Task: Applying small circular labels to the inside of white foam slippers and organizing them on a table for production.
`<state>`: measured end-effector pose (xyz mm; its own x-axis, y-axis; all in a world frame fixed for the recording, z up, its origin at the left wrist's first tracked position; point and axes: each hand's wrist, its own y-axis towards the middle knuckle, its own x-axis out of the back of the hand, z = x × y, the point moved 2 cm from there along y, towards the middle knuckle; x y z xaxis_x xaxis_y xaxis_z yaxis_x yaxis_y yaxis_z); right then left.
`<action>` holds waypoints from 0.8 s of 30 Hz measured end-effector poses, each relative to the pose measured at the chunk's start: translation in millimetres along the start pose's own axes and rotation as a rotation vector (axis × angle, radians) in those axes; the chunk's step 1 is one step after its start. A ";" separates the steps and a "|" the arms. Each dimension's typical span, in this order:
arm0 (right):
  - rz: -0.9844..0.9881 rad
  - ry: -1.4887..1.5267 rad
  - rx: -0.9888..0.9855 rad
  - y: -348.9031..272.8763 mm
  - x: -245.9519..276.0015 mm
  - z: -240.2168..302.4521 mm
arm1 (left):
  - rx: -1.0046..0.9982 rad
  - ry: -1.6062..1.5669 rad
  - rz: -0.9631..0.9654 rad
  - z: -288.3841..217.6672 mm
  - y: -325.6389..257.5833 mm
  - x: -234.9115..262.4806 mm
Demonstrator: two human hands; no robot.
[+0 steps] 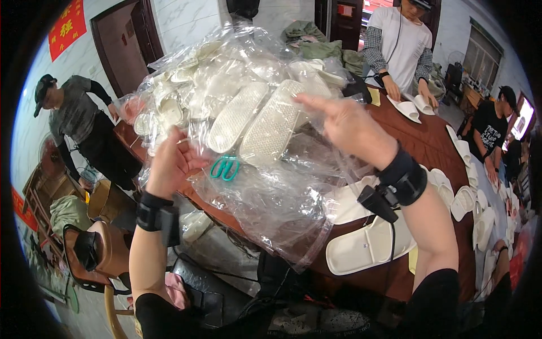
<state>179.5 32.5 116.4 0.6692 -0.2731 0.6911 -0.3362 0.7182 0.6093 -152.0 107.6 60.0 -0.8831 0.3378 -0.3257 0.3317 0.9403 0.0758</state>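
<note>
Both my hands hold up a large clear plastic bag [271,192] above a dark wooden table [429,141]. My left hand [172,164] grips the bag's left side. My right hand [347,127] pinches its upper right part, fingers pointing left. Through the plastic I see several white slippers [271,127] with textured soles, and teal scissors [224,168]. Black bands with small devices sit on both my wrists.
More white slippers [367,246] lie on the table below my right arm and along its right edge [468,198]. A person in a white shirt [398,42] handles slippers across the table. Another person [73,118] stands at left, others at right. A wooden chair [99,254] stands lower left.
</note>
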 end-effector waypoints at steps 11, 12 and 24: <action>0.224 0.198 -0.074 15.8 -8.3 64.4 | -0.333 1.508 -0.028 127.5 43.9 70.3; 0.226 0.172 0.114 15.0 -21.4 57.2 | -0.339 1.505 -0.016 123.9 46.9 61.7; 0.561 -0.006 0.011 -9.0 -100.5 18.5 | -0.464 1.379 0.407 93.2 38.3 103.4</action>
<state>103.0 41.6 48.7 0.3823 0.1450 0.9126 -0.6466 0.7475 0.1521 -199.6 174.7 -58.7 -0.4576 0.0957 0.8840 0.7249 0.6159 0.3085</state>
